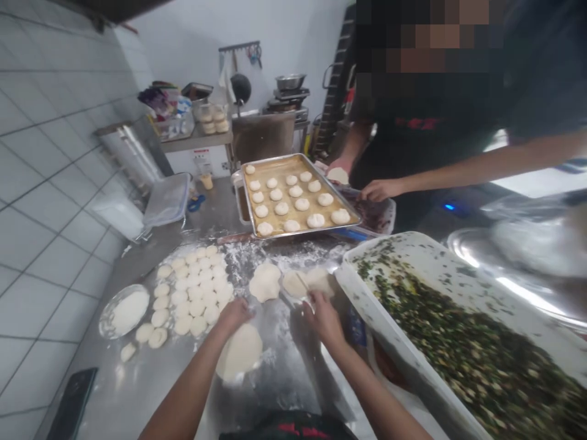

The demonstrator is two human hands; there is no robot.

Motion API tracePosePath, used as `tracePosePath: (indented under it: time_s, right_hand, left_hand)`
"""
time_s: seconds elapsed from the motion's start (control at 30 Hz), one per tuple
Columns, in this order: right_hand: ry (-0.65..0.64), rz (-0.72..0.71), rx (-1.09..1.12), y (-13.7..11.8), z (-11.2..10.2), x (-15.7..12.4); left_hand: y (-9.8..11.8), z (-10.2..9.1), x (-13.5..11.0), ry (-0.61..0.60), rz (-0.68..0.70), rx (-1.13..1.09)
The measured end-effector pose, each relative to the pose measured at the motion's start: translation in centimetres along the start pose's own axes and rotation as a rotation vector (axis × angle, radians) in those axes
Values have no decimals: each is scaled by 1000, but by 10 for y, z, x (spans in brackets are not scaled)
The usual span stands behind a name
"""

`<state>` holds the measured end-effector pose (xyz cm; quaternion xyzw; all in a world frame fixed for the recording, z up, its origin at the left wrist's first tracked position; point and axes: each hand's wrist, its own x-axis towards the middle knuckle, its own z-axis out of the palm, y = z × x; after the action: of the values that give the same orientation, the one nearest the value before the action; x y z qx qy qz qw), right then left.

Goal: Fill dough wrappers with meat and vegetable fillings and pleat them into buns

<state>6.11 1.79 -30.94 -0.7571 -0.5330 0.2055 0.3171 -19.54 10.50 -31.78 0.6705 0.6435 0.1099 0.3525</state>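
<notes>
My left hand (235, 316) has its fingers curled together at the upper edge of a flat round dough wrapper (239, 354) on the steel worktop. To the right, my right hand (323, 316) is closed with fingertips pointing inward; a thin, blurred shape lies near them, too smeared to name. Beyond my hands lie a flattened dough round (265, 282) and a paler dough round (295, 283), with another blurred round alongside. Left of my left hand, small dough pieces (202, 287) sit in close rows on flour. What either hand grips is hidden or blurred.
A bowl of flour (123, 310) and a phone (73, 400) are at left. A tray of filled buns (293, 211) stands ahead. A large tub of chopped green filling (440, 330) is at right. Opposite, a co-worker's hand (380, 189) touches a container of dark filling (367, 214).
</notes>
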Motion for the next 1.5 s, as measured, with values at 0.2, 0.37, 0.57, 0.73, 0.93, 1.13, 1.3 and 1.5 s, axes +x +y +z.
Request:
tracePosePath:
  time_s: [0.2, 0.37, 0.57, 0.73, 0.93, 1.13, 1.3, 1.5]
  right_hand:
    - [-236, -124, 191, -5, 41, -52]
    - [-345, -122, 288, -6, 45, -65]
    - [-485, -92, 409, -1, 50, -76]
    - [-301, -10, 322, 24, 46, -58]
    - [-163, 79, 226, 48, 34, -40]
    - [-210, 26, 187, 39, 53, -37]
    - [-54, 0, 159, 46, 42, -22]
    - [32, 4, 171, 61, 34, -28]
  left_hand:
    - [-26, 8, -61, 20, -9, 165]
    - [-15, 17, -81, 44, 68, 129]
    - [16, 49, -98, -37, 159, -59]
    - [3, 52, -98, 165, -4, -74]
    - [-60, 14, -127, 436, -311, 115]
    - [-77, 17, -120, 355, -382, 110]
    - [-81, 18, -111, 320, -439, -5]
    - [-60, 31, -107, 314, -362, -207]
